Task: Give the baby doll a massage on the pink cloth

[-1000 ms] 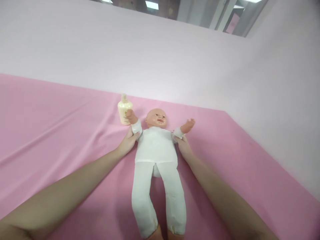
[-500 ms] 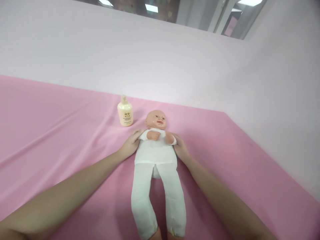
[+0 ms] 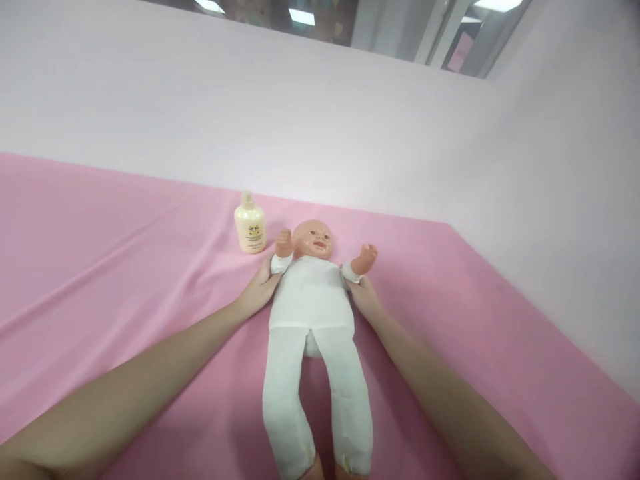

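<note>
A baby doll in a white top and white trousers lies on its back, head away from me. My left hand grips the doll's arm on the left side, just below its raised fist. On the other side, my right hand holds the doll's other arm near the white cuff, its fingers partly hidden behind the sleeve. Both doll arms are spread outward, away from the chest. A cream-coloured pump bottle stands upright beyond my left hand, beside the doll's head.
Pink cloth with creases covers the surface under the doll. Behind it rises a white wall, with a window along the top. The cloth's edge slants down toward the right.
The doll's arms have moved from across its chest outward to both sides, with my hands on them. The bottle and the doll's body have stayed in place.
</note>
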The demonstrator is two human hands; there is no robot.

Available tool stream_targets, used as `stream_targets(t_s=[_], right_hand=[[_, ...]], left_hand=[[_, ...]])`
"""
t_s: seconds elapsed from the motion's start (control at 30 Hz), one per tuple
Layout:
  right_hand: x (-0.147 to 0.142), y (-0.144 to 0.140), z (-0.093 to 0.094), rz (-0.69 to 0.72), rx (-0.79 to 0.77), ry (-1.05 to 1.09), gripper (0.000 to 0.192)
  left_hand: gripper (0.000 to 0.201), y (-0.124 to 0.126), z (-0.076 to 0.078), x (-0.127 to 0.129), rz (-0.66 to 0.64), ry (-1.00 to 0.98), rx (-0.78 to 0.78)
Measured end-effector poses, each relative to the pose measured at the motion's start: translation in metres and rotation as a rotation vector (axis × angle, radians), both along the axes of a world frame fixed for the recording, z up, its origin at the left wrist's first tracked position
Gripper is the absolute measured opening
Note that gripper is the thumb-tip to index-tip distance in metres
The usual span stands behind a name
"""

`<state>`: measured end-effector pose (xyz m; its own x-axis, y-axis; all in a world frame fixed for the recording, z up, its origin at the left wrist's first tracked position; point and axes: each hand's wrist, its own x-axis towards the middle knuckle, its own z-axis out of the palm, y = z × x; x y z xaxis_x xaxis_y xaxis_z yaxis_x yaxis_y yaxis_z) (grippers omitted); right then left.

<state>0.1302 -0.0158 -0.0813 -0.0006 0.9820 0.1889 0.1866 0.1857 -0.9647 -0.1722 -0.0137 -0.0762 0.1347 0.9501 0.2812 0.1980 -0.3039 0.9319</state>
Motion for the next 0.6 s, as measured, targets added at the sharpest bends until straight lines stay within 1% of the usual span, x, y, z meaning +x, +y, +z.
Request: stream_targets(t_s=[0.07, 0.17, 0.27, 0.33, 0.43, 0.5, 0.6], right_hand=[[0.000, 0.001, 0.000, -0.002, -0.036, 0.019, 0.038], [0.000, 0.000, 0.004, -0.040, -0.074, 0.034, 0.047], [0.001, -0.002, 0.009, -0.068, -0.080, 0.049, 0.049], [0.003, -0.005, 0.012, -0.076, -0.119, 0.054, 0.050], [0.004, -0.006, 0.014, -0.066, -0.168, 0.045, 0.056], [0.004, -0.006, 0.012, -0.055, -0.145, 0.034, 0.059], [0.001, -0.004, 0.007, -0.036, -0.095, 0.025, 0.054]], left_hand=[[0.063, 0.003, -0.005, -0.001, 0.017, -0.012, -0.002], [0.063, 0.006, -0.009, -0.003, 0.018, -0.027, -0.007], [0.064, 0.007, -0.012, -0.004, 0.015, -0.027, -0.020], [0.066, 0.008, -0.013, -0.005, 0.010, -0.023, -0.003], [0.067, 0.008, -0.013, -0.005, 0.005, -0.024, 0.020], [0.067, 0.007, -0.013, -0.004, 0.012, -0.024, 0.015], [0.068, 0.005, -0.008, -0.003, 0.005, -0.008, 0.013]])
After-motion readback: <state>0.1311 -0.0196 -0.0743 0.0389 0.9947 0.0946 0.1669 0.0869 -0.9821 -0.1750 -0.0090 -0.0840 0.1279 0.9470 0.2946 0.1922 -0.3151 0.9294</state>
